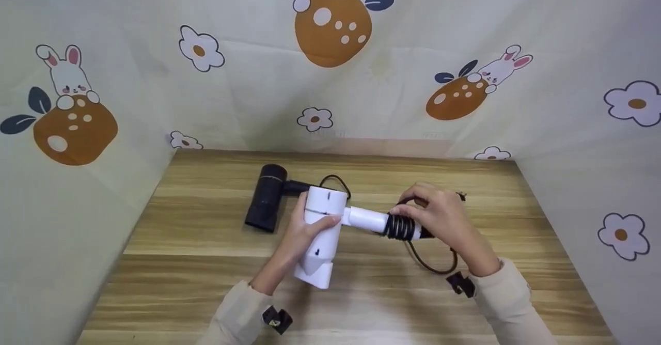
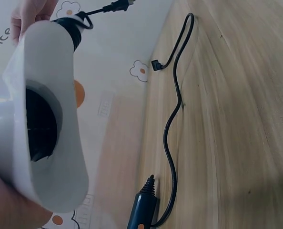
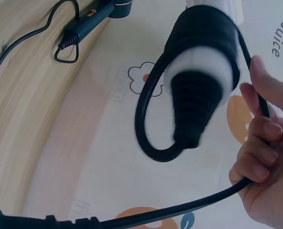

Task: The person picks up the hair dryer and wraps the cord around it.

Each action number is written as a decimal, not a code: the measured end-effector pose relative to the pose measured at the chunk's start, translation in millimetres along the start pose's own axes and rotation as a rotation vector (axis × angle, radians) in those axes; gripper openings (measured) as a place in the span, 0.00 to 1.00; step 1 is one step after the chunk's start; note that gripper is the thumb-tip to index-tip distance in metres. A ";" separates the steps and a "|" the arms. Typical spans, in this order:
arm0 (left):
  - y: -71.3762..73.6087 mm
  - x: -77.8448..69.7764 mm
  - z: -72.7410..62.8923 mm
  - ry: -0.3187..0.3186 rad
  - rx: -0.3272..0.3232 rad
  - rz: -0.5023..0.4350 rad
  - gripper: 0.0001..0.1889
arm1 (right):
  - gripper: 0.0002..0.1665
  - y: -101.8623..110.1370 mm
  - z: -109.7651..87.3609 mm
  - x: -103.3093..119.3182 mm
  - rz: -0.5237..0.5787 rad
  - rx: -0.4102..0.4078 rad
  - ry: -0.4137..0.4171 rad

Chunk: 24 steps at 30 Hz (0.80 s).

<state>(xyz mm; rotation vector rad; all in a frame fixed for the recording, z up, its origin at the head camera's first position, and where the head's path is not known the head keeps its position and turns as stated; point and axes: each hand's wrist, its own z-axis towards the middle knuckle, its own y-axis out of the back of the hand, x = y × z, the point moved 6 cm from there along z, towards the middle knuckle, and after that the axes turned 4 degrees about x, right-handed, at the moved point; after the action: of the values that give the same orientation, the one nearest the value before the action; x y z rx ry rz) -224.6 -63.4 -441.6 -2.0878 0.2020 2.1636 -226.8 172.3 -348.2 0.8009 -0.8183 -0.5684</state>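
Observation:
A white hair dryer (image 1: 321, 244) is held above the table by my left hand (image 1: 303, 229), thumb across its barrel. Its handle points right, with a black cord (image 1: 400, 227) wound round it in several turns. My right hand (image 1: 439, 213) grips the free length of that cord beside the handle's end. In the right wrist view the cord (image 3: 203, 193) runs through the curled fingers (image 3: 258, 157) towards its plug (image 3: 46, 222). A loop of cord hangs below the handle. The left wrist view shows the dryer's flared white nozzle (image 2: 60, 181) close up.
A black hair dryer (image 1: 268, 198) lies on the wooden table (image 1: 206, 283), behind and left of the white one. Its cord (image 2: 172, 143) trails across the table. Patterned cloth walls (image 1: 248, 92) enclose the table at the back and sides.

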 end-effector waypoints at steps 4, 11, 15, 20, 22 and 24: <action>-2.0 1.1 -1.3 0.013 0.053 -0.011 0.32 | 0.13 -4.2 -0.4 -12.4 0.065 0.072 -0.091; -4.2 2.3 -2.3 0.022 0.081 -0.019 0.32 | 0.16 -16.1 -2.2 -31.0 0.242 0.195 -0.236; -5.7 -1.8 -2.8 -0.001 0.090 -0.034 0.32 | 0.16 -27.2 -1.0 -41.1 0.415 0.245 -0.265; -6.2 -3.7 -2.3 0.003 0.090 -0.078 0.32 | 0.14 -42.2 0.0 -50.4 0.579 0.298 -0.251; -6.5 -3.2 -2.6 0.017 0.092 -0.117 0.32 | 0.12 -46.7 -0.1 -53.0 0.654 0.310 -0.241; -7.8 -3.2 -4.0 0.028 0.105 -0.164 0.33 | 0.08 -50.5 -0.6 -56.1 0.742 0.312 -0.248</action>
<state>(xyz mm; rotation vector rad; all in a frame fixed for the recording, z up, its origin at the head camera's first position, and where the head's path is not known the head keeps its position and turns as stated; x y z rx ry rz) -219.1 -56.5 -438.5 -2.0039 0.1385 1.9870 -265.2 183.1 -412.3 0.6466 -1.3671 0.1318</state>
